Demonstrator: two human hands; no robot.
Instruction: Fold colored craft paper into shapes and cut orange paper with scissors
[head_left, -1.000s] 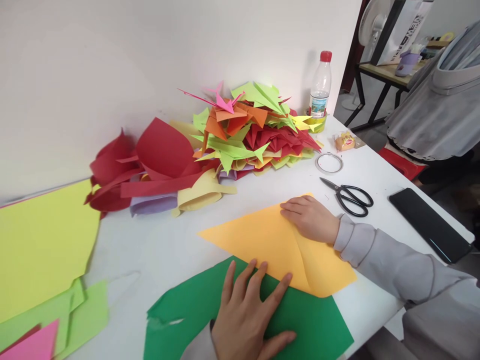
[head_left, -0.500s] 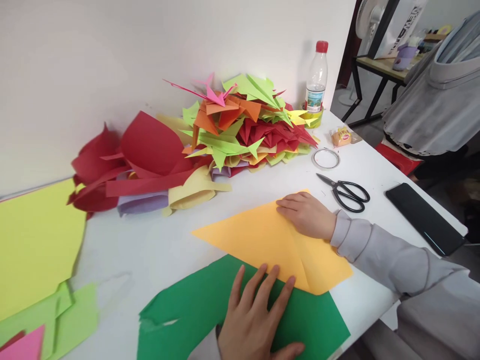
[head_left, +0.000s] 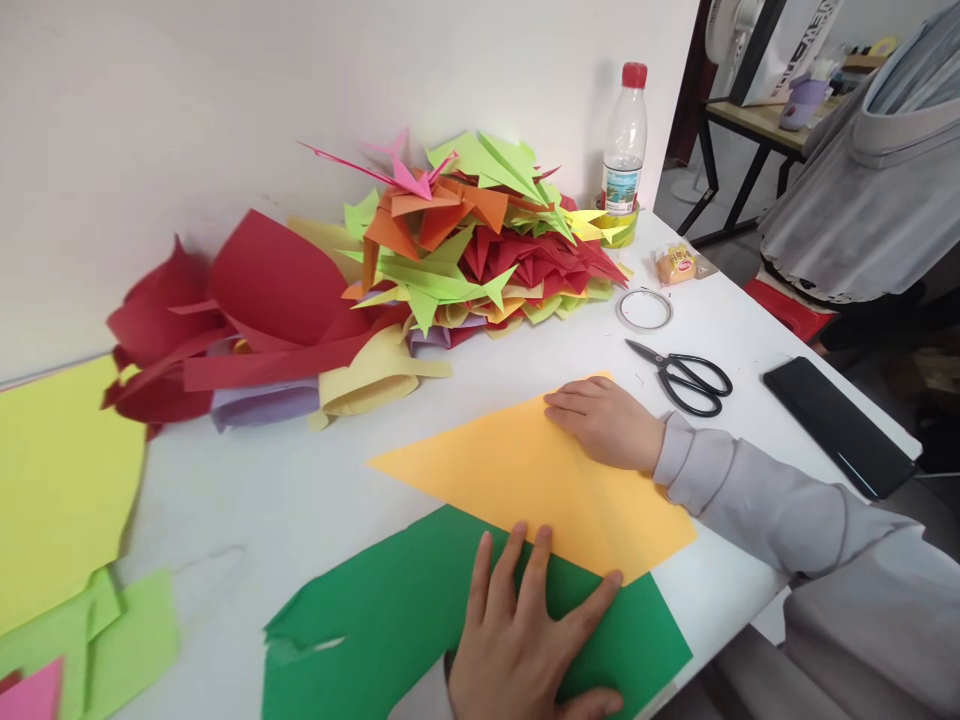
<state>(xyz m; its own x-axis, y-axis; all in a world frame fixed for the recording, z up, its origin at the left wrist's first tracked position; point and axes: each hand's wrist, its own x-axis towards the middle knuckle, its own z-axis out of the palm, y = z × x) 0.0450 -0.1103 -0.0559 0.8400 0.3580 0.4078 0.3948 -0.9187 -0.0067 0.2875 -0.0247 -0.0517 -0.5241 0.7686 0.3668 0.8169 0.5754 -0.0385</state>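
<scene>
An orange sheet of paper (head_left: 487, 450), folded to a point at its left end, lies partly over a torn green sheet of paper (head_left: 375, 610). My left hand (head_left: 525, 630) is palm down on the green sheet with its fingers spread; the fingertips touch the orange sheet's near edge. Flat on the far part of the orange sheet rests my right hand (head_left: 604, 425), fingers stretched out to the left. Its palm hides part of the paper beneath. Black-handled scissors (head_left: 686, 380) lie just beyond the right hand.
Folded paper shapes (head_left: 450, 250) are heaped against the wall, with curled red paper (head_left: 277, 280) on their left. A bottle (head_left: 625, 140), a tape roll (head_left: 645, 309), a wrapped snack (head_left: 676, 264) and a black phone (head_left: 836, 425) are at right. Yellow sheets (head_left: 67, 490) lie left.
My left index finger has slid right along the orange sheet's near edge, spreading wider from the other fingers. My right hand stays on the paper. The whole view has shifted slightly.
</scene>
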